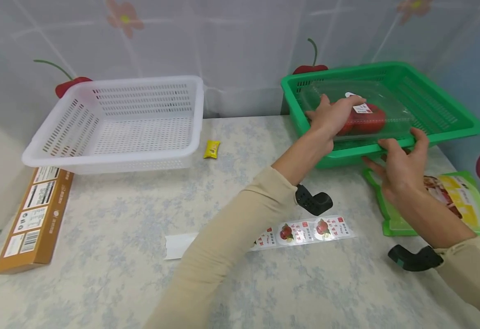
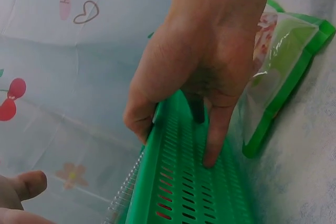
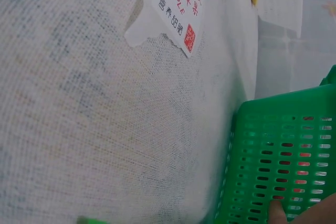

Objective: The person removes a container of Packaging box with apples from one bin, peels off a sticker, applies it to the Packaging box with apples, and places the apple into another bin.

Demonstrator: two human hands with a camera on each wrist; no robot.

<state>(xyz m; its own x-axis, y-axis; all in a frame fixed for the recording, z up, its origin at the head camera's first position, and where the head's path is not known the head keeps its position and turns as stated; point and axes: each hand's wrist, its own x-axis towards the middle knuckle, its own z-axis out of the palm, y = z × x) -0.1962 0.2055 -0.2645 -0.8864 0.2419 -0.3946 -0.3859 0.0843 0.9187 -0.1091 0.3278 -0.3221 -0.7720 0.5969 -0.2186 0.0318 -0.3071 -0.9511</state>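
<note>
A clear plastic clamshell box [image 1: 387,98] of red round fruit [image 1: 373,121] with a white label on its lid lies in the green basket [image 1: 449,135]. My left hand [image 1: 326,119] is over the box's left part, fingers spread; its contact is partly hidden. In the left wrist view the left hand [image 2: 21,195] shows at the lower left, thumb straight. My right hand [image 1: 406,169] grips the basket's front rim, fingers on both sides of the wall. The left wrist view shows the right hand [image 2: 194,51] close up on that rim; the right wrist view catches a fingertip against the slotted wall.
A white basket [image 1: 141,162] stands at the left, beside a brown box [image 1: 38,219]. A small yellow packet [image 1: 212,149] lies between the baskets. An apple sticker strip [image 1: 305,231] lies under the left forearm. A green food bag [image 1: 466,196] is by the right forearm.
</note>
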